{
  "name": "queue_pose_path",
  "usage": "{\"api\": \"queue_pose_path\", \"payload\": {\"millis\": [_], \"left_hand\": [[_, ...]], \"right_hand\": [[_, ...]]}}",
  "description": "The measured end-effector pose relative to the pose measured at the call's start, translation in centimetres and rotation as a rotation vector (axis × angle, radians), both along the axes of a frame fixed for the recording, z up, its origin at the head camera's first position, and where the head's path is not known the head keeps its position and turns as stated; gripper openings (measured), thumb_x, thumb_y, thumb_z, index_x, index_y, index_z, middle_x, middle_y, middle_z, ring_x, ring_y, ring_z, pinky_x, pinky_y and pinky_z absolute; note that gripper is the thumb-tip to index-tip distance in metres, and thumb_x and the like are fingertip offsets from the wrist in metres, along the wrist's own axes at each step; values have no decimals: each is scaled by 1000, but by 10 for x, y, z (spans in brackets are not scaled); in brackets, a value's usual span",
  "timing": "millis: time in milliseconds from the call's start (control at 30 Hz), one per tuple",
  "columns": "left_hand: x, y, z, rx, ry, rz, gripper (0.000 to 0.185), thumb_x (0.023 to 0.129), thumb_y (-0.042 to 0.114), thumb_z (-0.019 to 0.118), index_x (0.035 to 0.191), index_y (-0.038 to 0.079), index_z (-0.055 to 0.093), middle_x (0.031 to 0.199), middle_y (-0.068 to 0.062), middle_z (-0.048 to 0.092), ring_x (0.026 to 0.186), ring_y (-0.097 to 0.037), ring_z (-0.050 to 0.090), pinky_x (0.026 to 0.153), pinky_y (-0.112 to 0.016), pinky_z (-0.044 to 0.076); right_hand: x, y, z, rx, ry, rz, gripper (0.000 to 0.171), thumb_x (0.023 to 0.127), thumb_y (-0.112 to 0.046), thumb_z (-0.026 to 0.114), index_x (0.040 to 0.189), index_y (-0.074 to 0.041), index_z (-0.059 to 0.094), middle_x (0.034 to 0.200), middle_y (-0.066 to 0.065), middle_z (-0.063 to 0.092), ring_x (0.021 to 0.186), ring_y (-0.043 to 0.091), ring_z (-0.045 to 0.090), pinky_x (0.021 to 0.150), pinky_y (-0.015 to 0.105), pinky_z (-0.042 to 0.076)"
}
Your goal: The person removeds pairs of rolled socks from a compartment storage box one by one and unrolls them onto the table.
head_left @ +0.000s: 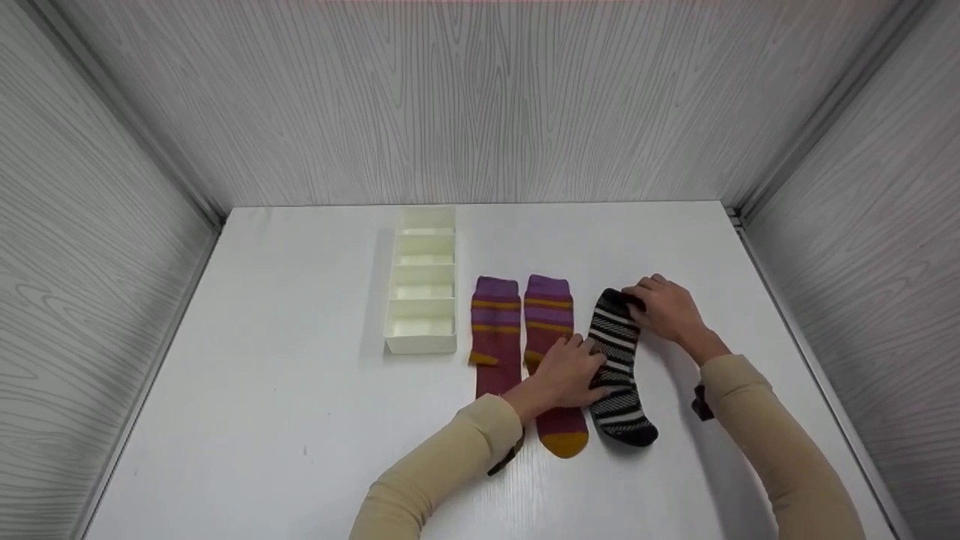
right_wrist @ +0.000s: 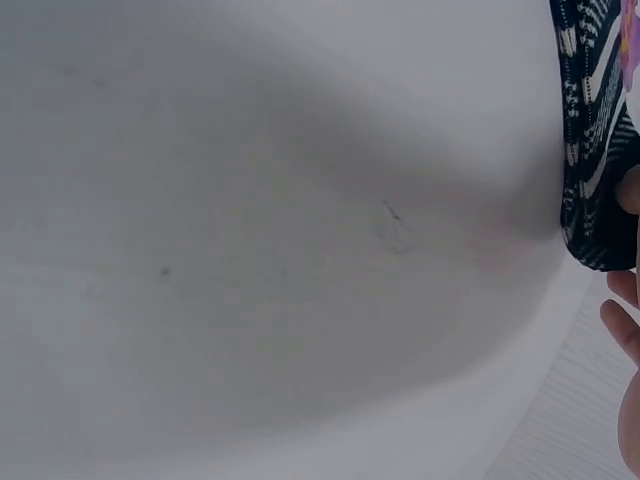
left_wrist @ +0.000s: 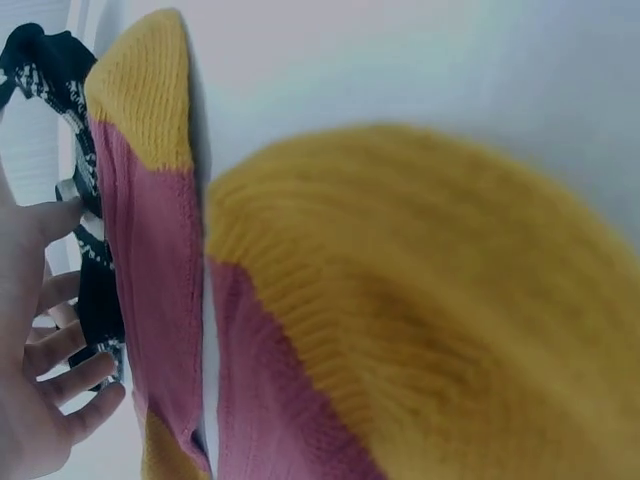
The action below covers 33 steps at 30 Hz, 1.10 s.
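Note:
A black sock with white and grey stripes [head_left: 615, 326] lies on the right of the table, its toe toward the person. At its cuff, my right hand [head_left: 667, 309] pinches the fabric; the right wrist view catches only the thumb and some fingers by the sock's dark end [right_wrist: 595, 235]. My left hand [head_left: 568, 373] rests on the middle of the same sock, fingers spread and relaxed. Under the left wrist lies a maroon and purple sock with a mustard toe [head_left: 564, 444]. Its matching sock [head_left: 496, 315] is to the left, the toe hidden by the left forearm.
A white box with several compartments [head_left: 421, 345] stands left of the socks, toward the back of the white table [head_left: 247, 360]. Grey wood-grain panels [head_left: 480, 105] close off the back and both sides.

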State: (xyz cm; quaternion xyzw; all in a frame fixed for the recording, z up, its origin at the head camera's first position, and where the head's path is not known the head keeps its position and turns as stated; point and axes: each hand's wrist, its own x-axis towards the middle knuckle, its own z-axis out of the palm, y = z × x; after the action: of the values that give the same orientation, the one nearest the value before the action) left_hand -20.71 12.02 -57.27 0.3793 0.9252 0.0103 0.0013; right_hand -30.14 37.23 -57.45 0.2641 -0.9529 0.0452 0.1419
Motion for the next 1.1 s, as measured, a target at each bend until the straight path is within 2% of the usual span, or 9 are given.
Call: {"api": "queue_pose_path", "payload": {"millis": [167, 300, 400, 533, 633, 767, 967, 1100], "left_hand": [[5, 0, -1, -11, -3, 0, 57, 101, 64, 56, 138, 22, 66, 139, -4, 64, 126, -22, 59, 105, -37, 52], [7, 1, -2, -14, 12, 1, 57, 100, 64, 58, 138, 22, 67, 139, -4, 65, 126, -22, 60, 105, -38, 53], [8, 1, -1, -32, 24, 3, 58, 99, 65, 58, 138, 23, 67, 138, -3, 65, 126, -21, 61, 104, -37, 53], [10, 1, 0, -66, 25, 7, 61, 99, 67, 57, 140, 24, 66, 140, -2, 65, 128, -21, 60, 104, -36, 52], [12, 1, 0, -82, 32, 10, 63, 98, 69, 57, 141, 24, 65, 141, -2, 64, 130, -21, 59, 106, -36, 52], [15, 1, 0, -95, 57, 2, 64, 98, 71, 56, 140, 24, 66, 140, -2, 65, 129, -21, 60, 105, -36, 52], [17, 1, 1, -101, 56, -6, 64, 98, 72, 54, 139, 23, 66, 139, -3, 65, 129, -21, 60, 104, -36, 52], [18, 1, 3, -116, 14, 1, 66, 98, 72, 53, 144, 24, 62, 148, -3, 61, 136, -22, 57, 112, -38, 50]], "right_hand": [[-6, 3, -3, -47, 108, -27, 22, 93, -14, 78, 114, -7, 77, 100, 13, 75, 91, 32, 67, 77, 44, 60], [-5, 4, -3, -90, 226, 16, 20, 91, -17, 81, 108, -7, 78, 93, 12, 73, 84, 32, 66, 70, 43, 58], [0, 3, -2, -79, 261, 54, 23, 88, -18, 85, 107, -8, 78, 93, 12, 72, 83, 31, 65, 69, 43, 58], [9, 1, -2, -7, 188, 53, 31, 86, -24, 87, 111, -7, 78, 100, 12, 73, 88, 31, 67, 71, 42, 60], [13, -1, -3, 29, 83, 24, 34, 89, -27, 85, 115, -6, 77, 107, 14, 75, 95, 32, 69, 76, 44, 61], [13, -5, -4, 23, -55, -25, 35, 95, -27, 79, 121, -5, 76, 115, 15, 76, 102, 35, 71, 81, 49, 62], [6, -8, -4, 25, -186, -81, 40, 99, -33, 73, 130, -7, 72, 126, 16, 73, 111, 37, 71, 82, 53, 62], [-1, -13, -2, 24, -220, -66, 42, 100, -34, 72, 133, -8, 71, 130, 15, 71, 115, 36, 70, 88, 53, 62]]}}
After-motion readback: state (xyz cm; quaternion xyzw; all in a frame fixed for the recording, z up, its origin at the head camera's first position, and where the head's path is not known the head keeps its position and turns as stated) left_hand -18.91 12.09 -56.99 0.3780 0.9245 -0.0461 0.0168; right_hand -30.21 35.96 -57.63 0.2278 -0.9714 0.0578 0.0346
